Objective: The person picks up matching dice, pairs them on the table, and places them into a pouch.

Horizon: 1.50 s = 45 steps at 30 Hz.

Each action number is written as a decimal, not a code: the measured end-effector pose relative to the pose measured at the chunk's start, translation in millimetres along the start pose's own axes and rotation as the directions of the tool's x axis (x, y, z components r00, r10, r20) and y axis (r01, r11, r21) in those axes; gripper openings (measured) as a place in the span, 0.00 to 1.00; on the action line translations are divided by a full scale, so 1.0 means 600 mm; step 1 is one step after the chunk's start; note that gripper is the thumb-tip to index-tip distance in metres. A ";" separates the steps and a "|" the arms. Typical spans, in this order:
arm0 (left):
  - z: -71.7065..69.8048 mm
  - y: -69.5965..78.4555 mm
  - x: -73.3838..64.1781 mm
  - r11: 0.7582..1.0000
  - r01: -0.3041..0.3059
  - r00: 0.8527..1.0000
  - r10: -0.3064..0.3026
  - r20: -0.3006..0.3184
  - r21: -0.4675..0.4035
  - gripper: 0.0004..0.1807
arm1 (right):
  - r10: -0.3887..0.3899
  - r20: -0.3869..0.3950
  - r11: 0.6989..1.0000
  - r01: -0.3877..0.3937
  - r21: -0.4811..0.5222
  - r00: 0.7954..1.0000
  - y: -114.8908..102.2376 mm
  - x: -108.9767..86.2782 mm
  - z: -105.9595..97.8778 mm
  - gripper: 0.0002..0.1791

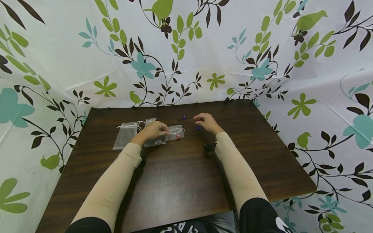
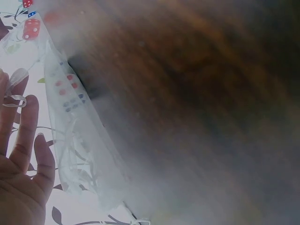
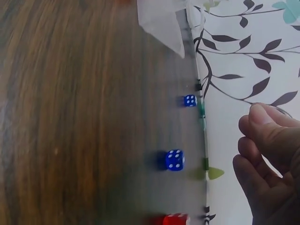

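My left hand [image 1: 154, 129] pinches the upper edge of a small sheer drawstring pouch [image 1: 172, 132] that lies on the table. In the left wrist view its looped cord [image 2: 17, 101] shows at the fingertips. A red die [image 1: 178, 137] shows at this pouch. Under the left hand is a second pouch [image 2: 77, 140] with several dice inside. To the right, my right hand [image 1: 208, 123] hovers over the table with loosely bent fingers, and nothing shows between them. A blue die [image 1: 198, 128] lies just below its fingertips. Farther back sits another blue die [image 1: 184, 117].
A flat sheer pouch [image 1: 125, 136] lies at the left of the row. Another red die [image 3: 176, 219] shows at the bottom of the right wrist view. The dark wooden table [image 1: 180, 181] ends at a patterned cloth backdrop [image 1: 175, 81].
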<state>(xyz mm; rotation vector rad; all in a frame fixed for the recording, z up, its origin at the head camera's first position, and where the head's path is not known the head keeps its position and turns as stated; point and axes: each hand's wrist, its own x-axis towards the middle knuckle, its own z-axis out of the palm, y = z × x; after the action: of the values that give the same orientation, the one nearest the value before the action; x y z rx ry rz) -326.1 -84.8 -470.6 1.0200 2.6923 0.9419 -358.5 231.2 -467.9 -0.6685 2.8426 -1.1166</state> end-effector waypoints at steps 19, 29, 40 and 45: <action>0.001 -0.001 -0.005 1.000 0.008 1.000 -0.008 -0.006 -0.007 0.04 | 0.113 0.028 0.990 -0.110 -0.092 0.993 0.047 -0.022 -0.005 0.17; 0.000 -0.003 -0.006 1.000 0.001 1.000 -0.001 -0.002 -0.003 0.04 | 0.173 0.082 0.982 -0.166 -0.088 0.982 0.073 -0.039 -0.009 0.19; 0.002 -0.006 -0.006 1.000 -0.003 1.000 0.003 -0.005 0.014 0.04 | 0.142 0.078 0.983 -0.131 -0.127 0.987 0.081 -0.041 -0.012 0.17; 0.003 -0.007 -0.007 1.000 0.002 1.000 -0.002 -0.010 0.017 0.03 | 0.146 0.057 0.985 -0.140 -0.105 0.988 0.087 -0.043 -0.010 0.17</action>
<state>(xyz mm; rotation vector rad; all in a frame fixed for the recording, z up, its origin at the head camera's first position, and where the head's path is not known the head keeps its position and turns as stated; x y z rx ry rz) -324.7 -89.1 -475.2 1.0175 2.7135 0.9284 -355.8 279.4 -500.7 -0.4852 2.8547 -0.9193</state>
